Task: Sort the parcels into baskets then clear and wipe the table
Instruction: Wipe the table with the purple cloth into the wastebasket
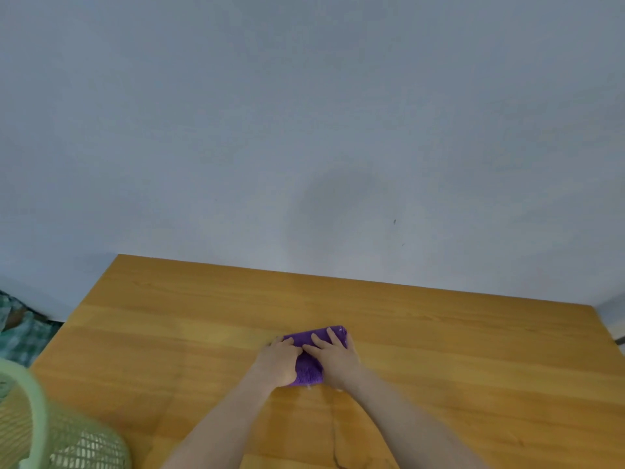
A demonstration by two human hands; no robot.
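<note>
Where the two bare forearms meet over the middle of the orange-brown wooden table (169,316), both hands lie side by side on a folded purple terry cloth (309,372). The cloth lies flat on the tabletop, a little right of centre and well short of the far edge. Its far strip shows beyond the fingertips and its near edge shows between the wrists.

The right hand (338,358) is palm down on the right part of the cloth. Its fingers are straight and slightly spread, pointing far and left and pressing the fabric against the wood. The left hand (277,362) covers the left part of the cloth, touching the right hand at the knuckles. Its fingers look bent over the cloth's left edge, and I cannot tell whether they grip the fabric or only press on it.

A darker streak shows in the wood between the forearms, near the bottom of the view.

At the near left corner stands a pale green plastic mesh basket (67,441), blurred, just beside the table's left edge. Its contents cannot be made out. Farther left, past the table, lies some green patterned fabric (20,333). A plain blue-grey wall (304,130) rises behind the table's far edge.
</note>
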